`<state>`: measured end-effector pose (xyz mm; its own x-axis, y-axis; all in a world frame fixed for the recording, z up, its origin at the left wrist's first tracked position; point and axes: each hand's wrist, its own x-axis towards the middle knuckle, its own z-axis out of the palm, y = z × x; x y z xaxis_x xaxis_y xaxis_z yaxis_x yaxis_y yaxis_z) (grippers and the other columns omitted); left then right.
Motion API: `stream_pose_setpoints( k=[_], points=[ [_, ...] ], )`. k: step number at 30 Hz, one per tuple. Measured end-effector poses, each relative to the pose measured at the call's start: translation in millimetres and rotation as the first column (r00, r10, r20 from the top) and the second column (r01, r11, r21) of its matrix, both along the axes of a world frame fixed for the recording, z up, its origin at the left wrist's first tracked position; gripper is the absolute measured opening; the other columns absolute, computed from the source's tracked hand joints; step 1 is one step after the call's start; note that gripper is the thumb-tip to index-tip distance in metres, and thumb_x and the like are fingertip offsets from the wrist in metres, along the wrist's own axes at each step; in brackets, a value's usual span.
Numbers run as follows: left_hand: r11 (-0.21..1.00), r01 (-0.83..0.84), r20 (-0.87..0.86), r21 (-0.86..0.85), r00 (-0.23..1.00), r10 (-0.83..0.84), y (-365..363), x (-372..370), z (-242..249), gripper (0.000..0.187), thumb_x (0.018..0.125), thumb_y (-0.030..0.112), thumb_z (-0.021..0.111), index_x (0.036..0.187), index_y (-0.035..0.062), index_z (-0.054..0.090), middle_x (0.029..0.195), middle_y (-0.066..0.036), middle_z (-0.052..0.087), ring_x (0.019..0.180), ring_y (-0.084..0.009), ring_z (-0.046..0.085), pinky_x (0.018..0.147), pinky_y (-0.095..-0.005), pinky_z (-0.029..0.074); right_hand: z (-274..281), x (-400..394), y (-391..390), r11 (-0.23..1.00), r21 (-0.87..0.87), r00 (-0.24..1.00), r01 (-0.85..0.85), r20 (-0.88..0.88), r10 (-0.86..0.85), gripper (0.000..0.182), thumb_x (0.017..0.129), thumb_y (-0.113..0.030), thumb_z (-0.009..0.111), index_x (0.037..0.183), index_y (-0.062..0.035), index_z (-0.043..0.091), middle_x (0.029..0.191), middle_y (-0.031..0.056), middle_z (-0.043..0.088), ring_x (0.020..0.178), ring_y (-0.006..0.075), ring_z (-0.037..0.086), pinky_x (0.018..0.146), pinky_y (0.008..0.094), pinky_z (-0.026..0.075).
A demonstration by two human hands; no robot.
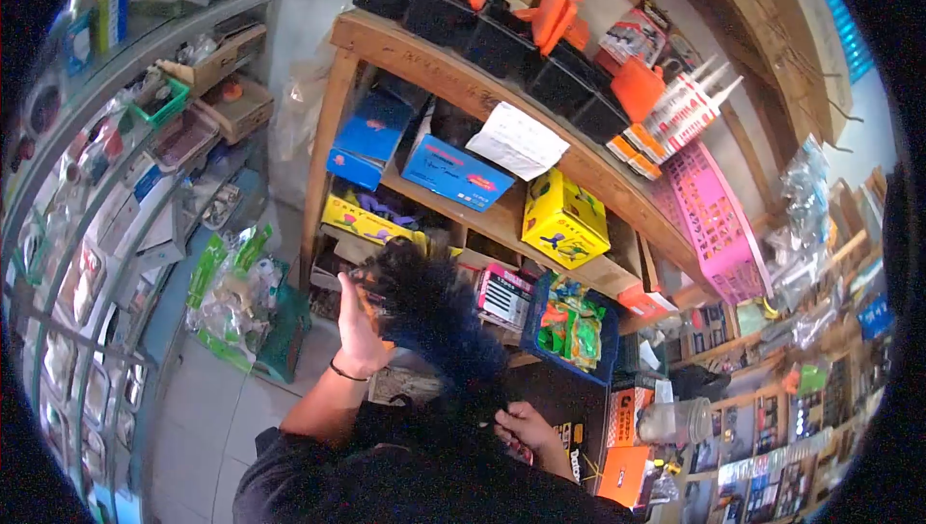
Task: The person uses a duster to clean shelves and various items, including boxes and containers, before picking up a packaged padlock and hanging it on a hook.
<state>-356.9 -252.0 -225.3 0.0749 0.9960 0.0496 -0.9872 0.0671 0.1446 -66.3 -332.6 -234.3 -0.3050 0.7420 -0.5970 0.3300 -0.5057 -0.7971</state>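
Note:
My left hand (359,343) is raised in front of the lower shelf, with a dark band around its wrist. It points upward, its visible edge stretched out straight, and part of its fingers is hidden behind a dark, fluffy, feathery thing (415,297). Bits of orange show right beside this palm. Lower and to the right, my right hand (522,425) is closed with fingers curled, close to the lower end of the dark fluffy mass; I cannot tell what it holds. Just beyond the hands are a yellow box (371,222) and a pink-and-black box (504,296).
A wooden shelf (424,53) carries black bins, blue boxes (456,173), another yellow box (566,219) and a pink basket (709,220). A blue crate (603,370) holds green and orange packets. Bagged goods (234,307) stand on the floor, left, beside a glass display case (87,264).

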Motion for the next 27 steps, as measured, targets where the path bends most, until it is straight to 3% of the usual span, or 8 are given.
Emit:
stream_pose_setpoints(
  k=[4, 5, 6, 13, 18, 20, 22, 27],
  points=[
    [0.792, 0.244, 0.142, 0.56, 0.913, -0.382, 35, 18, -37, 0.077, 0.08, 0.066, 0.029, 0.131, 0.0086, 0.034, 0.132, -0.017, 0.036, 0.115, -0.0305, 0.043, 0.096, -0.0487, 0.034, -14, 18, 6, 0.993, -0.043, 0.992, -0.114, -0.063, 0.111, 0.03, 0.088, -0.022, 0.053, 0.061, -0.0119, 0.044, 0.051, 0.0017, 0.045, 0.037, 0.0071, 0.035, 0.033, 0.0218, 0.026],
    [0.792, 0.255, 0.12, 0.554, 0.917, -0.379, 35, 24, -39, 0.078, 0.079, 0.067, 0.028, 0.131, 0.0088, 0.034, 0.133, -0.017, 0.035, 0.116, -0.0306, 0.041, 0.097, -0.0483, 0.032, -14, 19, 9, 0.996, 0.033, 0.993, -0.083, -0.083, 0.085, 0.029, 0.088, -0.021, 0.053, 0.061, -0.0121, 0.043, 0.051, 0.002, 0.045, 0.037, 0.0071, 0.034, 0.033, 0.022, 0.026],
    [0.973, 0.177, 0.113, 0.147, 0.974, -0.195, 27, 27, -31, 0.077, 0.08, 0.067, 0.027, 0.132, 0.0093, 0.033, 0.133, -0.017, 0.034, 0.119, -0.0311, 0.039, 0.099, -0.0486, 0.03, -14, 22, 11, 0.995, 0.041, 0.991, -0.087, -0.096, 0.091, 0.029, 0.088, -0.021, 0.053, 0.061, -0.0121, 0.043, 0.051, 0.002, 0.045, 0.037, 0.0071, 0.034, 0.033, 0.022, 0.026],
    [0.974, 0.223, 0.089, 0.035, 0.97, -0.225, 34, 45, -10, 0.077, 0.082, 0.066, 0.023, 0.132, 0.0077, 0.033, 0.136, -0.013, 0.032, 0.126, -0.0303, 0.029, 0.104, -0.0476, 0.019, -34, 45, 0, 0.98, -0.197, 0.978, 0.031, -0.195, -0.07, 0.032, 0.086, -0.026, 0.055, 0.058, -0.0124, 0.045, 0.051, -0.0013, 0.047, 0.038, 0.0051, 0.037, 0.034, 0.0216, 0.027],
    [0.963, 0.233, 0.051, 0.138, 0.969, -0.241, 41, 54, -6, 0.077, 0.082, 0.066, 0.025, 0.131, 0.0072, 0.033, 0.135, -0.012, 0.033, 0.124, -0.0299, 0.032, 0.102, -0.0466, 0.024, -44, 55, 2, 0.985, -0.168, 0.988, -0.024, -0.152, -0.002, 0.034, 0.087, -0.026, 0.054, 0.057, -0.0122, 0.045, 0.049, -0.0008, 0.046, 0.037, 0.0042, 0.036, 0.033, 0.0214, 0.026],
    [0.804, 0.323, 0.023, 0.5, 0.923, -0.385, 50, 56, -19, 0.078, 0.081, 0.066, 0.026, 0.131, 0.0064, 0.034, 0.135, -0.013, 0.034, 0.122, -0.0307, 0.036, 0.1, -0.0467, 0.029, -43, 58, 7, 0.99, -0.138, 0.979, -0.014, -0.204, -0.014, 0.034, 0.087, -0.026, 0.053, 0.057, -0.0119, 0.045, 0.049, -0.0012, 0.045, 0.037, 0.0044, 0.036, 0.033, 0.0217, 0.026],
    [0.992, 0.127, -0.288, -0.005, 0.95, -0.123, 38, 57, -1, 0.08, 0.08, 0.067, 0.026, 0.129, 0.0051, 0.035, 0.133, -0.013, 0.036, 0.118, -0.0305, 0.04, 0.099, -0.046, 0.031, -47, 62, 13, 0.994, -0.106, 0.968, -0.021, -0.25, -0.006, 0.035, 0.088, -0.025, 0.053, 0.057, -0.0116, 0.045, 0.048, -0.0015, 0.045, 0.037, 0.0045, 0.036, 0.032, 0.0219, 0.026],
    [0.928, 0.204, -0.023, 0.31, 0.978, -0.207, 36, 52, -6, 0.077, 0.082, 0.066, 0.022, 0.132, 0.0087, 0.032, 0.136, -0.014, 0.032, 0.125, -0.0299, 0.031, 0.103, -0.0465, 0.023, -73, 69, 26, 0.984, 0.047, 0.975, -0.169, -0.138, 0.174, 0.035, 0.088, -0.023, 0.053, 0.056, -0.0098, 0.046, 0.05, -0.0039, 0.044, 0.04, 0.0049, 0.035, 0.038, 0.022, 0.027]
  ],
)
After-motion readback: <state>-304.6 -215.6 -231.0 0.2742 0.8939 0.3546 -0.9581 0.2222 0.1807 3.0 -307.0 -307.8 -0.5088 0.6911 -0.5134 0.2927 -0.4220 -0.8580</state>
